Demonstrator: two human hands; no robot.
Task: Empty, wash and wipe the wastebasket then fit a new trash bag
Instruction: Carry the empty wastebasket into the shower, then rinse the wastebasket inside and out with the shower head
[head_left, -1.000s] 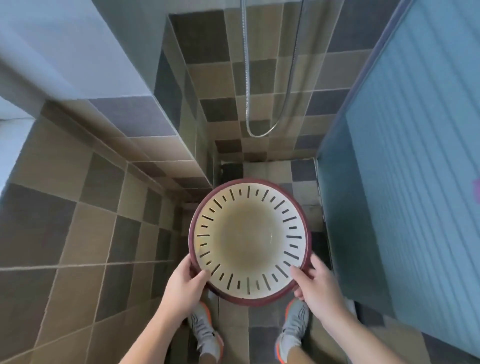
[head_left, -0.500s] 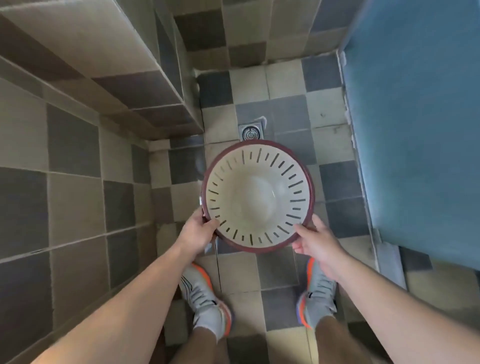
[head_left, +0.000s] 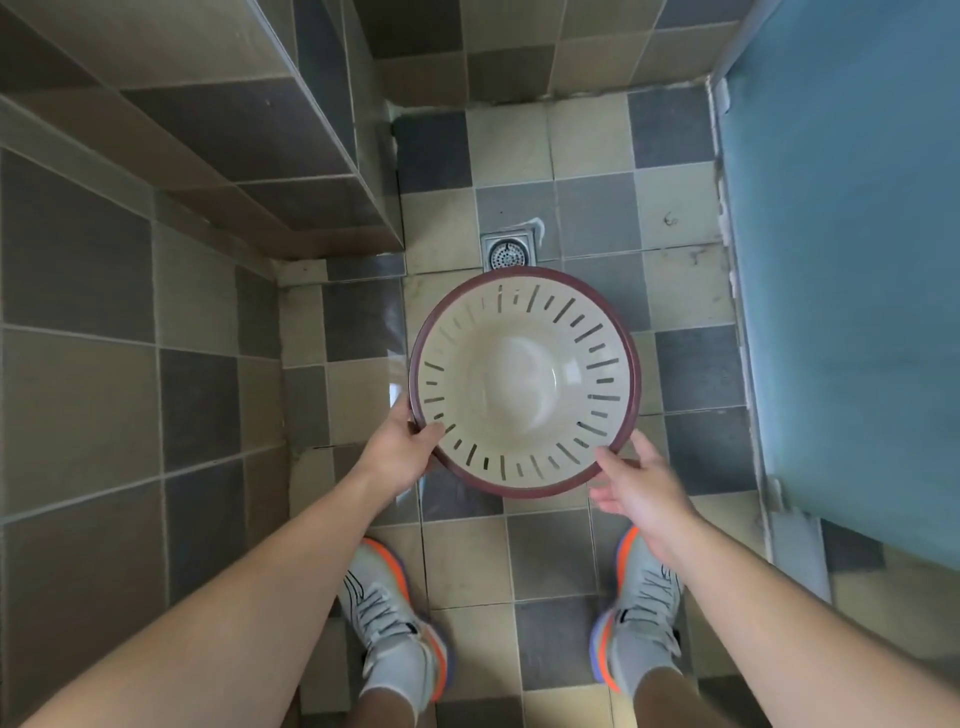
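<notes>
Wastebasket (head_left: 524, 382) over checkered tile floor (head_left: 597, 218), left grip (head_left: 402, 449) pinching rim, right grip (head_left: 641, 493) spread, floor drain (head_left: 507, 252) beyond.

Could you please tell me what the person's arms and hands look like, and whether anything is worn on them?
Both forearms are bare to the frame edge: no sleeves, gloves, watch or rings visible. The left hand and right hand are bare.

A checkered tile floor (head_left: 524, 551) in beige and grey carries everything. A square metal drain (head_left: 508, 252) sits at twelve o'clock, and two grey sneakers (orange-edged soles) stand at six: one (head_left: 387, 618) left, one (head_left: 641, 618) right.
</notes>
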